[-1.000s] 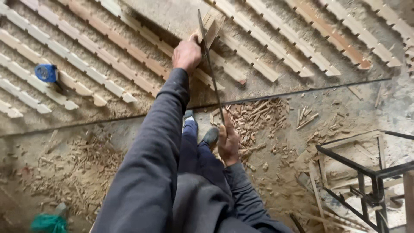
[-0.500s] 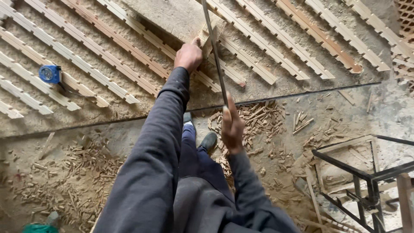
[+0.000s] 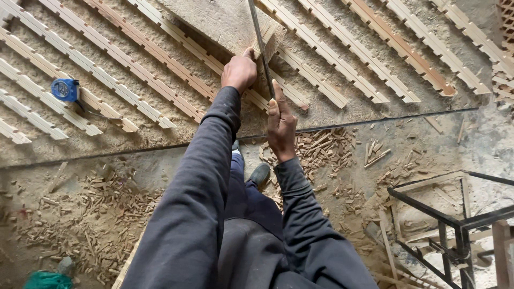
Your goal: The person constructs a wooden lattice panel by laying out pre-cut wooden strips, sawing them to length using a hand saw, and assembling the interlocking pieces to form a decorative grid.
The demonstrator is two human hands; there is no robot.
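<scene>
My left hand presses on the near corner of a pale wooden block that lies on the work surface among diagonal wooden slats. My right hand grips a long thin dark metal blade, which stands nearly upright against the block's right edge and runs out of the top of the view. Both arms wear dark sleeves. My shoes show on the floor below.
A blue tape measure rests on the slats at the left. Wood chips and offcuts litter the floor. A black metal frame stands at the lower right. A green object sits at the bottom left corner.
My right hand has risen along the blade from near my knees to just below the block. The blade has swung more upright. My left hand stays on the block.
</scene>
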